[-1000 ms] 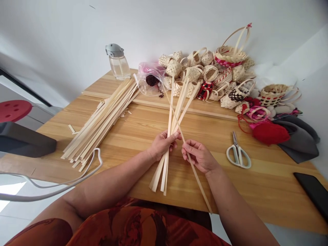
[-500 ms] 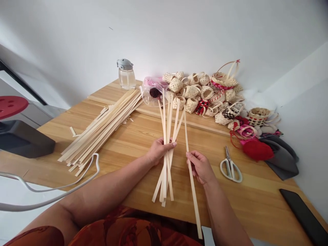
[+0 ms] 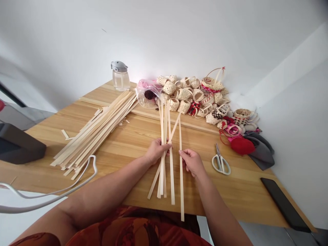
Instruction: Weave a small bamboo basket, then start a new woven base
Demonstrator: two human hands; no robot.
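My left hand is closed around a loose fan of several thin, pale wooden strips, its thumb lying across them. The strips cross one another near the thumb and spread apart at both ends. Just to the right, my right hand pinches a single wooden strip between thumb and fingers, a little apart from the bundle. That strip points away from me, its near end hanging close to the table edge. Some fingertips of both hands are hidden.
A pile of strips lies at left, beside a dark box-shaped stand. A water bottle, small woven baskets and red yarn sit at the back. Scissors and a black phone-like slab lie at right.
My right hand has brought its strip leftward, closer to the bundle, and turned it more upright. Another strip in my left hand now stands apart at the bundle's right side. The view has shifted slightly.
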